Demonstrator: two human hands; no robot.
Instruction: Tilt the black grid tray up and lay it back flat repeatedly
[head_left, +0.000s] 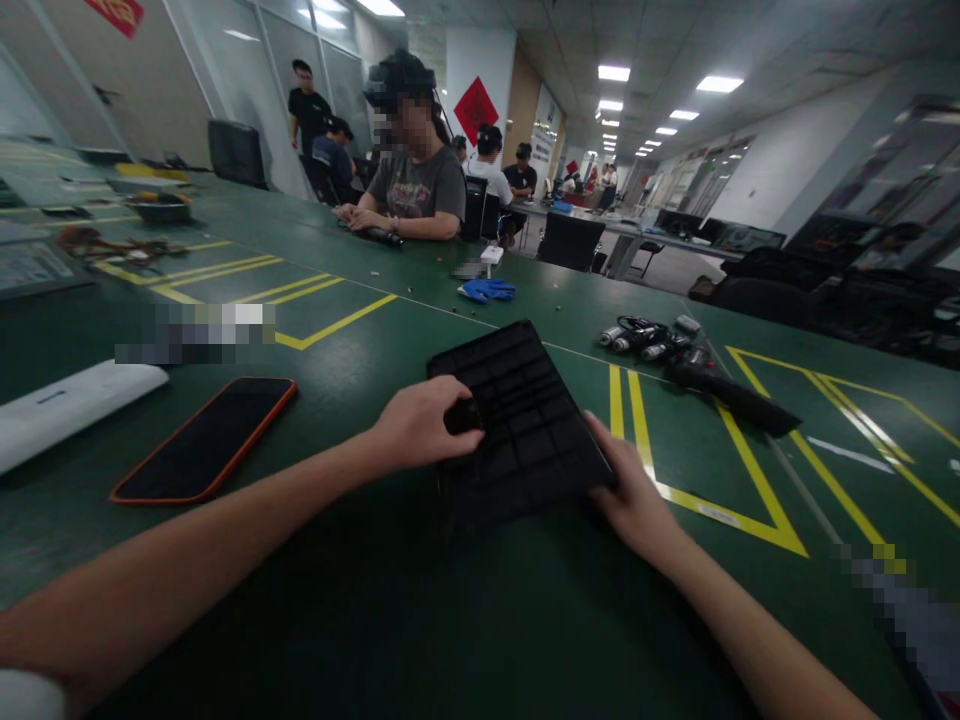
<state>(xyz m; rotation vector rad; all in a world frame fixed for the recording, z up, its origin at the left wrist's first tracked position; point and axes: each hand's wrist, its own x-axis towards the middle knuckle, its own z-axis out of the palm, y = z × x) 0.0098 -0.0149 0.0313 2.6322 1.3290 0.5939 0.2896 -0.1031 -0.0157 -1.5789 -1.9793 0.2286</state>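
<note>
Black gridded tray (529, 395) lies flat on the green table (360, 610) straight ahead of the person, between both hands and touched by both. Its long axis runs away from the body, leaning slightly left at the far end. The left hand (416, 425) rests over the tray's near-left part, fingers curled and pinching one small black piece (463, 415) against the grid; what that piece is cannot be made out in the dim view. The right hand (634, 495) is closed on the tray's near-right corner, thumb on top, steadying it. Both hands are equally near, the left reaching further in across the cells. There is one tray and one pinched piece. To the left lie one phone in an orange case (206, 438) and, beyond it, one white bar-shaped object (71, 405). To the right, well apart from the tray, sit a cluster of small metal cylinders (649, 340) and one long dark tool (731, 395). Further off is one blue glove (487, 290), and a seated co-worker (416, 185) has both hands on the table.
</note>
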